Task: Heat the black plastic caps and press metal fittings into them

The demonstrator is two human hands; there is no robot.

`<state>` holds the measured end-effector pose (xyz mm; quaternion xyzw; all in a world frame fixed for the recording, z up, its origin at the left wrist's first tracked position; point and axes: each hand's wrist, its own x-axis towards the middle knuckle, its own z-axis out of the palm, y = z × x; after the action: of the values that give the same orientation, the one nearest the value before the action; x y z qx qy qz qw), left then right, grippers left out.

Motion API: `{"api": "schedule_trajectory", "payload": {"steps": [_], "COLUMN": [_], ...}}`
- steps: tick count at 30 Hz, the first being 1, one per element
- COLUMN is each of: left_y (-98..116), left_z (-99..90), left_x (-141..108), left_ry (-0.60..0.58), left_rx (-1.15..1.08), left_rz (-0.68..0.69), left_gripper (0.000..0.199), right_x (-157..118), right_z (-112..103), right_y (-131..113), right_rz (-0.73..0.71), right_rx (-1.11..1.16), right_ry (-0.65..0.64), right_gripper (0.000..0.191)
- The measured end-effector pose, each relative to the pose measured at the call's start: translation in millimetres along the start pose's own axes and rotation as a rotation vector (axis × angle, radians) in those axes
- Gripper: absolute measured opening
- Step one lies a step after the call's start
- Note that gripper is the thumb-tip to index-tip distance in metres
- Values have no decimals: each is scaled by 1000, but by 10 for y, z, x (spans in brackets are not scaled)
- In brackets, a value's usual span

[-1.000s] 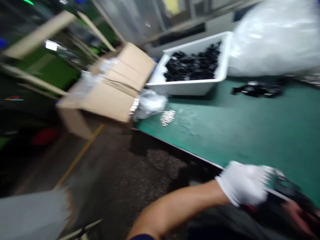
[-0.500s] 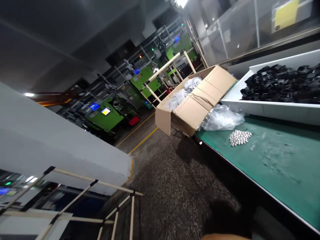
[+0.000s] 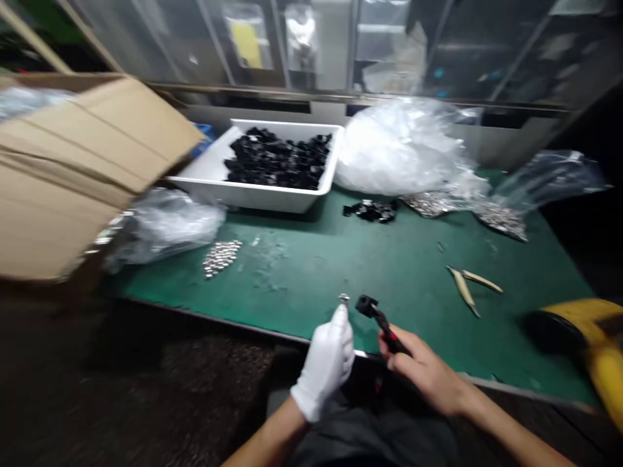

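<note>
My left hand (image 3: 326, 360), in a white glove, is closed in a pinch above the table's front edge. A small shiny metal piece (image 3: 344, 298) shows at its fingertips, too blurred to tell its exact kind. My bare right hand (image 3: 423, 370) is wrapped round a slim dark hand tool with red marks (image 3: 390, 336). At the tool's tip sits a small black block-shaped part (image 3: 366, 305), close to the metal piece but apart from it. Further left on the green table (image 3: 302, 266) lies a patch of small silvery metal pieces (image 3: 221, 258).
A white tray (image 3: 253, 198) of black parts stands at the back, with loose black parts (image 3: 372, 211) beside it. Plastic bags (image 3: 399, 146) line the rear. Cream-handled nippers (image 3: 464, 292) lie right, near a yellow machine (image 3: 598, 331). An open cardboard box (image 3: 87, 155) stands left.
The view has swung from the aisle and floor to the table. Both my hands now show, holding the metal piece and the tool; neither hand was clearly visible before.
</note>
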<state>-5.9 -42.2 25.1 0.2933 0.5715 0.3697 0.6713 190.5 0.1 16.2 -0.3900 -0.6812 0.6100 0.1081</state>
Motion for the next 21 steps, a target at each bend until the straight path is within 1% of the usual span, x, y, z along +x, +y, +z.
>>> {"api": "schedule_trajectory", "payload": {"steps": [2,5,8,12,18,21], "left_y": [-15,52,118,136,120,114], "left_z": [10,8,31,34,-31,-80], "left_x": [-16,-159,-256,-290,-342,-360], "left_ry": [9,11,-7,-62,-131,-198], "left_rx": [-188,-393,-453,-491,-552,-620], "left_rz": [-105,-172,-197,-245,-302,-333], "left_gripper": [62,67,67,63,60,63], "right_x": [31,15,-35,-59,-75,-89], "right_z": [-17,-1,7,9,12,11], "right_y": [-43,-87,-80,-56,-87,-112], "right_rz": [-31,-20,2,3,5,3], "right_rx": [31,68,93,117,142,142], "right_ry": [-26,-47,-64,-80,-92,-96], "right_gripper": [4,6,8,10,13,13]}}
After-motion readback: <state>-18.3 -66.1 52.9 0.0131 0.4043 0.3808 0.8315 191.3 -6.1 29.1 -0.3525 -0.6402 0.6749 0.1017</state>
